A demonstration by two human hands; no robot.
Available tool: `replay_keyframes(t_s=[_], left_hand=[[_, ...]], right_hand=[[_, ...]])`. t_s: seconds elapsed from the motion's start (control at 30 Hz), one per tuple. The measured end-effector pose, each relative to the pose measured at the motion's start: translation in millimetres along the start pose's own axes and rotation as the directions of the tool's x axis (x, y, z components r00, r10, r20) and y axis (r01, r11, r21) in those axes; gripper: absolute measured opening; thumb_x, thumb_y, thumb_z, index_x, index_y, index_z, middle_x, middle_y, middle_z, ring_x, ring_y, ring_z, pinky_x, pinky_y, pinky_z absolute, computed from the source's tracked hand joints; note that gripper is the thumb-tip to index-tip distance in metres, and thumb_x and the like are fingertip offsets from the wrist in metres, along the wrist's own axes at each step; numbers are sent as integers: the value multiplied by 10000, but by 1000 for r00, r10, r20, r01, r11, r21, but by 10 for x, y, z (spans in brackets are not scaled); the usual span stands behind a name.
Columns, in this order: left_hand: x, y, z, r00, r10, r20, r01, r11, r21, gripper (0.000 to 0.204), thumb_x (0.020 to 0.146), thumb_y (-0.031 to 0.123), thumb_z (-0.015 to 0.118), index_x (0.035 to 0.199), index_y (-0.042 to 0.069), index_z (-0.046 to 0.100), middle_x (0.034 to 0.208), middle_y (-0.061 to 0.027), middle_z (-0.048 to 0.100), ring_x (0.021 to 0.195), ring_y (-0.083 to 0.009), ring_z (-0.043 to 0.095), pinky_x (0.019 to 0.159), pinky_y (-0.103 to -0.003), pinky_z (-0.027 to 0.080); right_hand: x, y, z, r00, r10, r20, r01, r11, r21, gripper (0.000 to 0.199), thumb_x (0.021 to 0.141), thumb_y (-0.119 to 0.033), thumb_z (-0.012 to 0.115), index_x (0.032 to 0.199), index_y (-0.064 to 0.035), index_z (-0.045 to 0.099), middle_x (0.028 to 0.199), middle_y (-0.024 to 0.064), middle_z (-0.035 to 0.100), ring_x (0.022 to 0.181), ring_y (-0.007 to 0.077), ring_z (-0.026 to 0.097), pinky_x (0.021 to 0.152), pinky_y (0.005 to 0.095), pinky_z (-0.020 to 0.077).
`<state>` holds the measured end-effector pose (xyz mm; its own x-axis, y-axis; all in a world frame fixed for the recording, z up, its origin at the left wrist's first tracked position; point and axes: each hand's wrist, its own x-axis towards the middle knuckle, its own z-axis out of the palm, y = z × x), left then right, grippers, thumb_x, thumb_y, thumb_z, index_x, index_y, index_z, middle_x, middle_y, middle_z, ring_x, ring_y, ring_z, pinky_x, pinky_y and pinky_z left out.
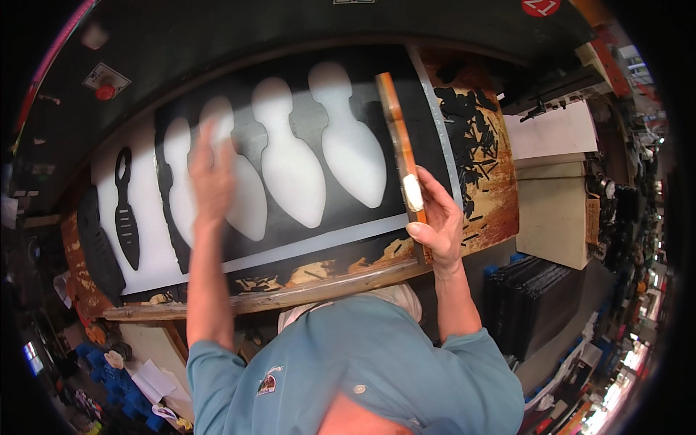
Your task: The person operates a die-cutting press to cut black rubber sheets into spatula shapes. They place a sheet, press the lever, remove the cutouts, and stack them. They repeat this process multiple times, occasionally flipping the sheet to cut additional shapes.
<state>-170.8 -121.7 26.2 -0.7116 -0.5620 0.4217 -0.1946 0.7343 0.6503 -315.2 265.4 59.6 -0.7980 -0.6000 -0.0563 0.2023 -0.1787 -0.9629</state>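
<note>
My right hand (440, 221) is closed round the near end of a long, narrow, orange-brown cutting die (395, 123). The die stands edge-on above the right part of a black sheet (297, 109). Several bulb-and-leaf-shaped cutouts in the sheet show the white board (147, 261) under it. Blurred by motion, my left hand (211, 177) is over a cutout left of the middle, fingers stretched out and nothing visible in them. Left of the sheet, a slim black piece (127, 232) with a ring end and slots lies on the board.
Beyond the board runs a dark machine beam (239, 36) with a red button (105, 91). Black offcuts (471, 138) litter the worn wooden table at right. Black sheets (533, 304) are stacked beside a pale box (551, 210). Dark pieces (98, 246) lie at far left.
</note>
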Motion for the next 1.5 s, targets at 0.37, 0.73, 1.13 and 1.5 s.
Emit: replay_keyframes(t_s=[0.37, 0.73, 1.13, 1.5], left_hand=[[-329, 1851, 2141, 792, 365, 490, -412, 911, -12, 764, 973, 405, 754, 1497, -105, 534, 1645, -361, 403, 1587, -502, 321, 1315, -575, 262], [-827, 1836, 1341, 825, 431, 366, -222, 843, -491, 389, 929, 81, 782, 1302, 22, 690, 1398, -224, 679, 1385, -440, 605, 1219, -555, 458], [87, 1935, 2328, 746, 519, 416, -556, 830, -38, 521, 1032, 342, 685, 1392, -33, 651, 1541, -238, 579, 1506, -428, 473, 1290, -526, 316], [-620, 1544, 1048, 833, 303, 464, -200, 945, -258, 461, 965, 75, 752, 1402, -19, 639, 1492, -234, 636, 1471, -446, 533, 1245, -561, 418]], right_hand=[[-348, -389, -613, 949, -140, -283, 118, 989, -93, 1103, 726, -350, 886, 1588, 156, 419, 1566, 243, 547, 1447, 320, 560, 1248, 433, 402], [45, -319, -788, 977, -197, -83, 164, 939, -303, 938, 721, -187, 904, 1518, 139, 530, 1643, 257, 438, 1498, 324, 497, 1262, 439, 371], [247, -388, -565, 977, -158, -145, 139, 982, -129, 949, 776, -155, 892, 1570, 135, 461, 1496, 226, 589, 1373, 289, 591, 1192, 426, 447], [381, -207, -572, 982, -189, -28, 142, 822, -552, 862, 678, -199, 940, 1459, 25, 654, 1588, 260, 500, 1450, 333, 540, 1197, 428, 457]])
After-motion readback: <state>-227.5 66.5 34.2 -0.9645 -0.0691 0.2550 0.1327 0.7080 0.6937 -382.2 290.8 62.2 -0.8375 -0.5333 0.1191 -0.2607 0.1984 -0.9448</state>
